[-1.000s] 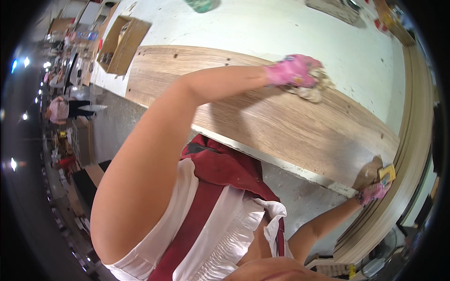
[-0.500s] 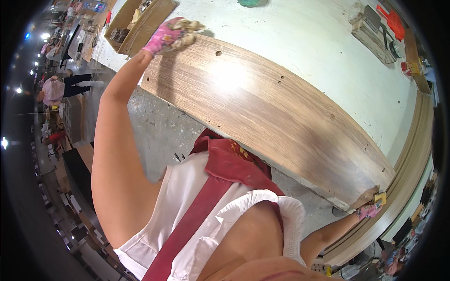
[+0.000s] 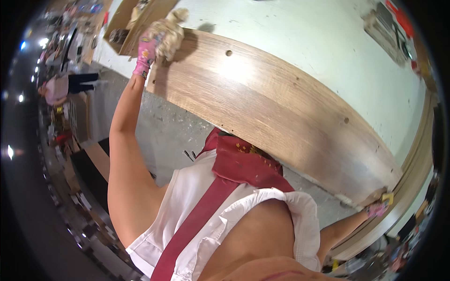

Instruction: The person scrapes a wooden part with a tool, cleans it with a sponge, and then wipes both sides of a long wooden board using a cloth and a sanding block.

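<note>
A long wood-grain board (image 3: 262, 103) with one curved edge and several holes lies across a white worktop. My left hand (image 3: 147, 49), in a pink flowered glove, is closed around a bunched beige rag (image 3: 169, 40) at the board's far left end. At the right end my right hand (image 3: 376, 210), in a matching glove, is closed on a small yellow block-shaped thing (image 3: 388, 198) whose kind I cannot make out. A brown patch or piece (image 3: 373, 195) shows beside it on the board's corner.
An open wooden box (image 3: 129, 30) with things in it stands at the far left of the worktop (image 3: 281, 33). Grey blocks (image 3: 384, 35) and a red item (image 3: 399, 18) sit at the far right. Stacked boards (image 3: 412, 159) line the right side. A person (image 3: 58, 91) is off to the left.
My left hand has moved leftward and a little nearer with the rag, its wrist turned more upright. My right hand stays at the board's right end. The view has shifted slightly.
</note>
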The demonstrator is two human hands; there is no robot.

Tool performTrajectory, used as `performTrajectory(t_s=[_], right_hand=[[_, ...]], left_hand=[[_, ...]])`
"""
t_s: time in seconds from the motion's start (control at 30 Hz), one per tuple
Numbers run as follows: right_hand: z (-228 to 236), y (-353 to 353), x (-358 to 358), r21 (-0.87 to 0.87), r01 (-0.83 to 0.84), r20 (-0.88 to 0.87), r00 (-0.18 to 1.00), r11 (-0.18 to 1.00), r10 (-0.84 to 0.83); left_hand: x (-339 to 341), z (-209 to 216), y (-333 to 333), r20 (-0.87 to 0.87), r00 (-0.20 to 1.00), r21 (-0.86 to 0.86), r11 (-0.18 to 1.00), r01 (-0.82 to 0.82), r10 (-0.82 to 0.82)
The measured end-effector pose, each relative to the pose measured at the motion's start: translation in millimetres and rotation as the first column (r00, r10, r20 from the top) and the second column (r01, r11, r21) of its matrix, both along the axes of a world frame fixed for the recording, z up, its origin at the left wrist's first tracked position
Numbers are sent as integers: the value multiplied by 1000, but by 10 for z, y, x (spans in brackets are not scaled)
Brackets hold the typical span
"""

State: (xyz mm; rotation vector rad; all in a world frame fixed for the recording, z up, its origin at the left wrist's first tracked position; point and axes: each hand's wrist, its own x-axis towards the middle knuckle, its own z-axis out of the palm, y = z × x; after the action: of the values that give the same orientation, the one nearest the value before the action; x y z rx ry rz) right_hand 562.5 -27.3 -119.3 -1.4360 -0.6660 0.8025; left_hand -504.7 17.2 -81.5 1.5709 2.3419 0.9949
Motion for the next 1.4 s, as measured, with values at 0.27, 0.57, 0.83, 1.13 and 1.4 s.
performTrajectory(t_s=[0.27, 0.57, 0.83, 1.13, 1.4], right_hand=[[-34, 323, -208, 40, 428, 421, 813, 903, -404], [-263, 236, -38, 238, 431, 253, 838, 870, -484], [-104, 128, -283, 204, 497, 458, 713, 843, -532], [-4, 67, -499, 396, 462, 82, 843, 793, -532], [142, 39, -592, 489, 507, -243, 860, 710, -448]], left_hand=[[1006, 113, 254, 238, 834, -202, 815, 543, -497], [3363, 255, 899, 552, 488, -143, 500, 854, -676], [6173, 148, 1455, 654, 70, 58, 141, 988, -753], [9144, 4, 1853, 295, -54, 4, -55, 998, -954], [9095, -152, 1540, 274, -296, 166, -258, 952, -915]])
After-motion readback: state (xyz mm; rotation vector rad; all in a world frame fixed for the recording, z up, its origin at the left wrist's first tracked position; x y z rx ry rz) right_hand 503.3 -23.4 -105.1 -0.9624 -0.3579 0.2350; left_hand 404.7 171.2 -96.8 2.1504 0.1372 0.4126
